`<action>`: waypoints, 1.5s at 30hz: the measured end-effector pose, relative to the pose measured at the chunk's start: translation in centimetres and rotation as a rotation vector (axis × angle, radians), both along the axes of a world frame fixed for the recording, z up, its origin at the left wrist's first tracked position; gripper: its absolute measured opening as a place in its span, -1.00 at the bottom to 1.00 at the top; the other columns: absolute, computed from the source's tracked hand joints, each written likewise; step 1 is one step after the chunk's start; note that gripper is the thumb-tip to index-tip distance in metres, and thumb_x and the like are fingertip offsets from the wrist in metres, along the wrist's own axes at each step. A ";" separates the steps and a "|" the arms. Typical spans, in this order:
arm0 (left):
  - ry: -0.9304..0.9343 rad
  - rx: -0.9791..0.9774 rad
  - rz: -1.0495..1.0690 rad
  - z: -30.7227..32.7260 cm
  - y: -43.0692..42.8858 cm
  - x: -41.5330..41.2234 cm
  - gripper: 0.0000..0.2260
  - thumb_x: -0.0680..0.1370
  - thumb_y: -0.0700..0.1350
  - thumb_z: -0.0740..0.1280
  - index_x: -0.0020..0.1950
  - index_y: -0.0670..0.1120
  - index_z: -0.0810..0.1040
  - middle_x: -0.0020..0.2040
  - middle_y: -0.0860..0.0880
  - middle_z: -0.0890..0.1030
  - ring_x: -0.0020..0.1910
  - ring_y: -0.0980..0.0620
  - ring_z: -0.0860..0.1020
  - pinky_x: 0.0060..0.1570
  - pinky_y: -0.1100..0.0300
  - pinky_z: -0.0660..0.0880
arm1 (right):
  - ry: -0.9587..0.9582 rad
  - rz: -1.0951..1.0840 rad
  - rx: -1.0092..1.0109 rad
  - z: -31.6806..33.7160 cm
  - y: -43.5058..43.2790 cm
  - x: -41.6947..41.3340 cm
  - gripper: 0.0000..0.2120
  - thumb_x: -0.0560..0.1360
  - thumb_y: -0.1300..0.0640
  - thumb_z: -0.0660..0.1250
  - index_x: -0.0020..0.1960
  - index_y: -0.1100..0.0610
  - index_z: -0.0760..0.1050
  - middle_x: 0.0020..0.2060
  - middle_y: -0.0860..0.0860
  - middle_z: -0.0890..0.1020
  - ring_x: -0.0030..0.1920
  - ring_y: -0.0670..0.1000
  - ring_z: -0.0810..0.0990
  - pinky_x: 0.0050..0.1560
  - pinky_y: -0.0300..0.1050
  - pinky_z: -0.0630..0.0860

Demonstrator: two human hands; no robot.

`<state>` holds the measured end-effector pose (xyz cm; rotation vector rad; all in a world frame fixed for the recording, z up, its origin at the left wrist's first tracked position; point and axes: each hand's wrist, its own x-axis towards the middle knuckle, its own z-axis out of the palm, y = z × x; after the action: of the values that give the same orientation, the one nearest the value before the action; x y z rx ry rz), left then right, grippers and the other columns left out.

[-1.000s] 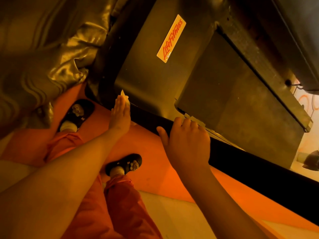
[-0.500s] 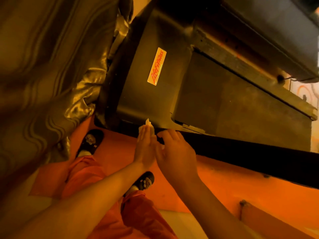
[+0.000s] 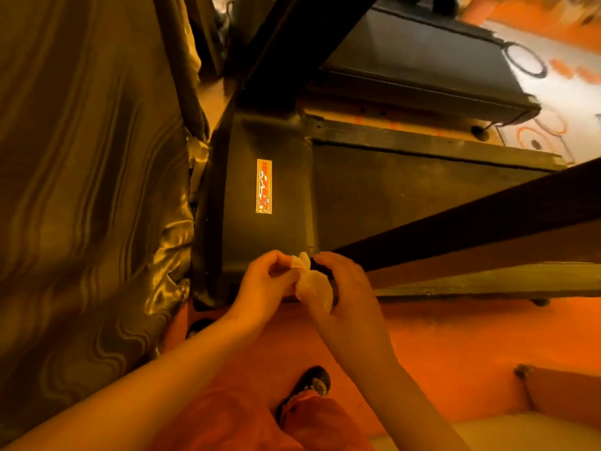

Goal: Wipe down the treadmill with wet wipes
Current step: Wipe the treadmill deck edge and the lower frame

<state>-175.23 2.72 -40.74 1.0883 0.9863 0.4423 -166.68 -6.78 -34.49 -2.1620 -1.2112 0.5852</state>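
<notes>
Both hands meet at the near corner of the treadmill (image 3: 374, 196), just in front of its dark motor cover. The left hand (image 3: 261, 286) pinches the top of a crumpled wet wipe (image 3: 314, 285) with curled fingers, and the right hand (image 3: 353, 299) curls round the wipe's lower bunch (the wipe hangs between them, just above the cover's near edge). An orange sticker (image 3: 264, 186) lies on the cover. A striped curtain (image 3: 91, 190) hangs along the treadmill's left side, and a dark shoe (image 3: 313, 383) stands on the orange floor (image 3: 455, 336).
</notes>
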 end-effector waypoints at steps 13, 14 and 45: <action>-0.228 0.185 -0.180 13.3 3.1 1.8 -0.93 0.55 -0.28 0.33 -0.06 -0.30 0.50 0.01 -0.11 0.61 -0.10 0.05 0.64 -0.23 0.20 0.59 | 0.099 -0.154 0.163 9.6 0.7 1.7 -0.91 0.50 -0.06 0.38 -0.06 -0.09 0.50 -0.22 -0.13 0.59 -0.26 -0.14 0.55 -0.33 -0.19 0.42; -0.246 0.237 -0.198 14.4 3.4 2.1 -0.94 0.54 -0.30 0.33 -0.11 -0.28 0.49 0.06 -0.05 0.60 -0.07 0.05 0.64 -0.23 0.20 0.60 | 0.095 -0.157 0.204 10.4 0.6 1.9 -0.90 0.49 -0.06 0.39 -0.11 -0.08 0.50 -0.26 -0.12 0.59 -0.29 -0.14 0.53 -0.37 -0.21 0.39; -0.198 0.763 -1.080 25.1 3.8 10.7 -0.81 0.34 -0.11 0.49 -0.08 0.07 0.64 -0.12 0.13 0.62 -0.33 0.04 0.61 -0.41 0.21 0.53 | -0.003 -0.679 0.699 14.8 -8.5 10.1 -0.81 0.52 0.05 0.36 -0.20 0.11 0.47 -0.44 -0.07 0.40 -0.43 -0.14 0.33 -0.44 -0.30 0.26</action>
<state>-164.52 6.56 -15.60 2.0182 -0.0794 -0.0009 -156.60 -15.28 -19.66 -1.7773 -0.4887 -0.1283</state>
